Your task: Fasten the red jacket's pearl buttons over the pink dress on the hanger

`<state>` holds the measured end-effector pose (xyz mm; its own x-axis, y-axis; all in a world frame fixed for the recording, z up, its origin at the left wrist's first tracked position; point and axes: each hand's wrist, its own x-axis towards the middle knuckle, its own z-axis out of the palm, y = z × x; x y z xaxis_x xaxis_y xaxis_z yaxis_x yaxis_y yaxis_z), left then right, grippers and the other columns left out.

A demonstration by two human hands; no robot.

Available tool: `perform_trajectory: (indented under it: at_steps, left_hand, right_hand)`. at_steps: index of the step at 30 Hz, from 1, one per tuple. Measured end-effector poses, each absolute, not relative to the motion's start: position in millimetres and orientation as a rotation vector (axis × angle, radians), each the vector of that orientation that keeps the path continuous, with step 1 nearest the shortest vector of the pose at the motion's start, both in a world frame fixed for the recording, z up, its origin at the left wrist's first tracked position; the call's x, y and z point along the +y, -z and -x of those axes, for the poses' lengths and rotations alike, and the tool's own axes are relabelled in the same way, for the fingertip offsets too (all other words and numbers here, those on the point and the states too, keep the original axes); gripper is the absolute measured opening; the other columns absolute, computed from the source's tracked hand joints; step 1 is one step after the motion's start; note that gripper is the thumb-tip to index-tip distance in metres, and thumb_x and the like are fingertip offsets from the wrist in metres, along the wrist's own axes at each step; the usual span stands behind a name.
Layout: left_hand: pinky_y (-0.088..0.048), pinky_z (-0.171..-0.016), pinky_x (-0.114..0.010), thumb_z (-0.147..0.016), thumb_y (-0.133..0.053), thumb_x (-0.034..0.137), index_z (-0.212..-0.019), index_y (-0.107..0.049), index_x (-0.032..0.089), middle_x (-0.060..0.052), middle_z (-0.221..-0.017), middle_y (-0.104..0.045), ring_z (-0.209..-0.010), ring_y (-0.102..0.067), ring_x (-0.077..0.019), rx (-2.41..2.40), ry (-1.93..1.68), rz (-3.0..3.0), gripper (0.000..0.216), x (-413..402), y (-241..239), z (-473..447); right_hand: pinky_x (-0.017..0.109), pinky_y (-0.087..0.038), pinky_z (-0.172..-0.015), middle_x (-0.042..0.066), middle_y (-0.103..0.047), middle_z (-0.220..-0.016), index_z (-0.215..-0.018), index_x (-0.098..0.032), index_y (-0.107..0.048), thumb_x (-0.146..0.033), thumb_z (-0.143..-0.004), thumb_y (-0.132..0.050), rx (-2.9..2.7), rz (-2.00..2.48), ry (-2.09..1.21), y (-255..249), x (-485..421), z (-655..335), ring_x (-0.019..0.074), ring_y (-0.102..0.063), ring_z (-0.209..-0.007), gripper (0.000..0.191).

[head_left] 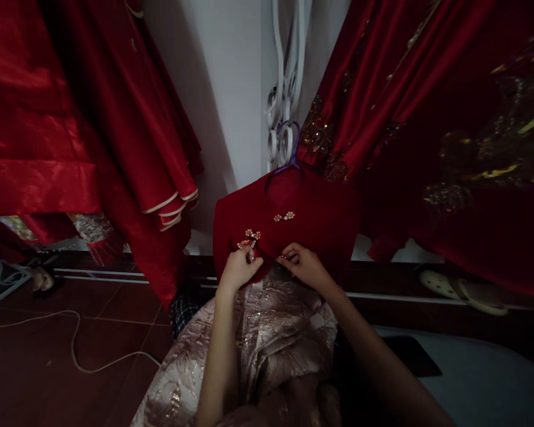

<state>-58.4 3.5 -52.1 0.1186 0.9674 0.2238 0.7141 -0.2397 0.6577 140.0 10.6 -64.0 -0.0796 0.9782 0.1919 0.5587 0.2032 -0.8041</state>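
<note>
A red garment (320, 204) is hung on a purple hanger (293, 159) in front of white scrollwork (299, 35), its lower front pinched narrowly by the fingers of the left hand (241, 270), close to a beaded ornament (252, 235), and of the right hand (303, 266) (a second ornament (285, 217) is seen higher up), with shiny pinkish fabric (287, 302) spread below

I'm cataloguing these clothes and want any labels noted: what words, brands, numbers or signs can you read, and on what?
None can be read anywhere.
Red garment: beaded ornaments, no readable lettering.
Shiny pinkish fabric: a pale patch, too small and blurred to tell whether it carries print.
Pale clog: holes visible, no readable brand.
</note>
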Motion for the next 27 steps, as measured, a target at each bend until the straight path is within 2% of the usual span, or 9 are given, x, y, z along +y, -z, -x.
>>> perform_trajectory:
  at_steps: [3,5,9,12,18,27]
  left_hand:
    - [-0.036,-0.059,-0.022,-0.067,-0.061,0.024,-0.072,-0.057,0.018,-0.001,-0.065,-0.061,-0.062,-0.056,-0.0135,1.644,-0.839,-2.004,0.008,6.3,61.6,47.7]
    - [-0.038,-0.061,-0.023,-0.067,-0.062,0.023,-0.071,-0.056,0.018,-0.003,-0.069,-0.063,-0.067,-0.058,-0.0155,1.648,-0.833,-2.053,0.009,8.1,64.7,45.2]
    - [-0.039,-0.063,-0.023,-0.068,-0.062,0.021,-0.072,-0.056,0.018,-0.004,-0.071,-0.064,-0.070,-0.060,-0.0165,1.617,-0.822,-2.082,0.008,9.0,63.4,47.7]
    - [-0.040,-0.063,-0.023,-0.068,-0.061,0.020,-0.069,-0.055,0.017,-0.003,-0.070,-0.064,-0.066,-0.060,-0.0150,1.561,-0.792,-2.083,0.007,8.7,63.0,50.9]
    - [-0.039,-0.060,-0.021,-0.072,-0.060,0.028,-0.075,-0.058,0.016,-0.003,-0.071,-0.064,-0.063,-0.058,-0.0128,1.487,-0.780,-2.146,0.012,7.7,64.4,54.1]
    - [-0.040,-0.061,-0.020,-0.072,-0.057,0.022,-0.072,-0.056,0.017,-0.003,-0.072,-0.065,-0.065,-0.058,-0.0121,1.450,-0.835,-2.095,0.005,9.8,68.9,54.5]
  right_hand:
    - [0.018,-0.043,-0.038,0.002,-0.061,-0.069,-0.078,-0.018,-0.055,-0.037,-0.067,-0.066,-1.680,1.404,-0.878,58.1,6.8,-140.8,0.0096,-0.056,-0.051,0.025]
    - [0.018,-0.045,-0.038,0.002,-0.062,-0.068,-0.079,-0.017,-0.056,-0.038,-0.066,-0.067,-1.690,1.321,-1.057,53.4,2.6,-138.6,0.0110,-0.058,-0.054,0.028]
    - [0.024,-0.054,-0.053,0.003,-0.065,-0.071,-0.082,-0.015,-0.057,-0.037,-0.065,-0.069,-1.651,1.131,-1.277,51.0,-1.8,-128.4,0.0132,-0.062,-0.064,0.030]
    - [0.027,-0.056,-0.062,0.005,-0.067,-0.078,-0.085,-0.015,-0.058,-0.037,-0.068,-0.067,-1.583,1.103,-1.227,59.2,1.3,-120.0,0.0136,-0.064,-0.071,0.029]
    - [0.027,-0.055,-0.067,0.005,-0.068,-0.082,-0.088,-0.017,-0.061,-0.033,-0.073,-0.062,-1.665,1.181,-1.006,75.3,7.4,-112.6,0.0146,-0.065,-0.076,0.022]
    - [0.027,-0.052,-0.070,0.004,-0.068,-0.079,-0.086,-0.017,-0.063,-0.029,-0.073,-0.061,-1.709,1.238,-0.824,73.8,11.0,-119.5,0.0138,-0.064,-0.073,0.018]
